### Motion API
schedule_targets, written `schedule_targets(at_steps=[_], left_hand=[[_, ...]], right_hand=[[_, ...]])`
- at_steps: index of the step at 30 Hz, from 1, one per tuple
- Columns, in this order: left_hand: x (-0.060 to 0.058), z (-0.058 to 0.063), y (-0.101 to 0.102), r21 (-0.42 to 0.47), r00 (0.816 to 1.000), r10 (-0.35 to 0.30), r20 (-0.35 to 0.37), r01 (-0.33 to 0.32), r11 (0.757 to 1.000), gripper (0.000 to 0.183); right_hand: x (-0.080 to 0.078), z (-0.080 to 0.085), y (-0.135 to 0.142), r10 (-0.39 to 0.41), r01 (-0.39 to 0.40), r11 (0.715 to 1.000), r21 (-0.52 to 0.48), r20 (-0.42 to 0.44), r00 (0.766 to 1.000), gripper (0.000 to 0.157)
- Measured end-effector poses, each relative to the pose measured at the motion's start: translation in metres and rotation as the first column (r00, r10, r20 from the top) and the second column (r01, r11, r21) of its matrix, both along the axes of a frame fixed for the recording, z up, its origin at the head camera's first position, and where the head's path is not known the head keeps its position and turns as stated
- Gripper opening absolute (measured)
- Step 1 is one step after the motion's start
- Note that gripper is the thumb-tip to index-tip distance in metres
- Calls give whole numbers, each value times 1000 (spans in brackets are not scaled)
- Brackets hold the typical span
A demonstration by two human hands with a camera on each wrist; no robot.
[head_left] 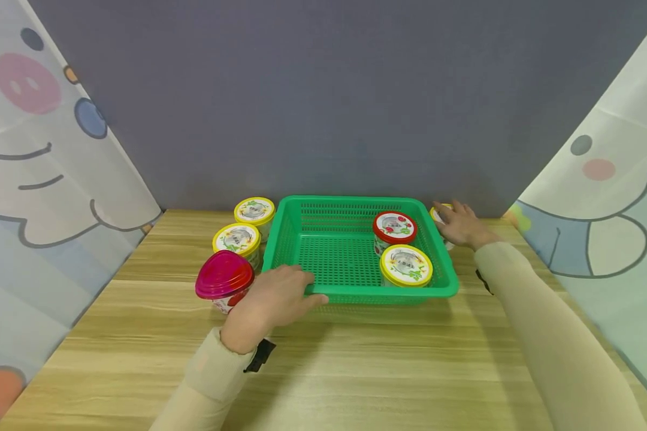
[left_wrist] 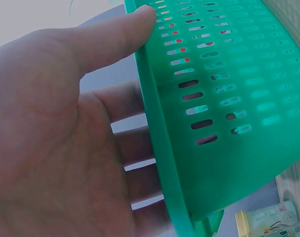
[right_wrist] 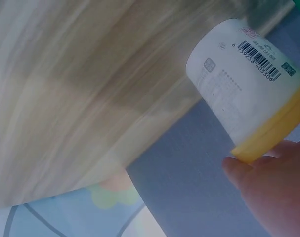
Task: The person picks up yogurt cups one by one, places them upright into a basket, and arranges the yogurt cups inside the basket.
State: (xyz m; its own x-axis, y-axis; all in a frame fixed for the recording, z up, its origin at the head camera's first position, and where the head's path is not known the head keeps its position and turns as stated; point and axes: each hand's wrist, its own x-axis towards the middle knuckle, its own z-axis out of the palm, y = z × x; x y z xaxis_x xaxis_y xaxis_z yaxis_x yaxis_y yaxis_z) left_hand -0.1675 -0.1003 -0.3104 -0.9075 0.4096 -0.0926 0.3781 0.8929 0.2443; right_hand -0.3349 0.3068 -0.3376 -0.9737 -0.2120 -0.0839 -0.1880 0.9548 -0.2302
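Observation:
A green plastic basket (head_left: 323, 290) stands on the table, with a red-lidded tub (head_left: 395, 226) and a yellow-lidded tub (head_left: 406, 266) inside at its right. My left hand (head_left: 277, 293) grips the basket's front left rim; in the left wrist view the thumb lies on the outer side and the fingers reach behind the rim. Just outside the basket's right side, my right hand (head_left: 460, 224) holds another yellow-lidded paper tub (right_wrist: 238, 79) by its lid. The barcode on that tub's side faces the right wrist camera, while the hand hides part of its lid.
Left of the basket stand two yellow-lidded tubs (head_left: 254, 211) and a tub with a pink domed lid (head_left: 224, 275), close to my left hand. A grey panel (head_left: 334, 102) rises behind the wooden table (head_left: 356, 371). Cartoon-printed sheets (head_left: 43, 179) flank both sides.

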Motion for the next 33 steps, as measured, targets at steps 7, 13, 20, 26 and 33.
schedule_targets(at_steps=[7, 13, 20, 26, 33], left_hand=[[0, -1, 1, -6, 1000, 0, -6, 0, 1000, 53], [1, -2, 1, -6, 1000, -1, -13, 1, 1000, 53], [1, -2, 1, -10, 999, 0, -35, 0, 1000, 52], [1, -2, 1, -18, 999, 2, -35, -3, 1000, 52], [1, -2, 2, -18, 999, -1, -39, 0, 1000, 52]], right_hand=[[4, 3, -1, -30, 30, 1000, 0, 15, 999, 77], [8, 10, 1, -43, 41, 998, 43, 50, 998, 84], [11, 17, 0, -28, 23, 997, 69, 71, 997, 87], [12, 17, 0, -19, 12, 997, 71, 94, 995, 89], [14, 14, 2, 0, -6, 996, 94, 63, 998, 87]])
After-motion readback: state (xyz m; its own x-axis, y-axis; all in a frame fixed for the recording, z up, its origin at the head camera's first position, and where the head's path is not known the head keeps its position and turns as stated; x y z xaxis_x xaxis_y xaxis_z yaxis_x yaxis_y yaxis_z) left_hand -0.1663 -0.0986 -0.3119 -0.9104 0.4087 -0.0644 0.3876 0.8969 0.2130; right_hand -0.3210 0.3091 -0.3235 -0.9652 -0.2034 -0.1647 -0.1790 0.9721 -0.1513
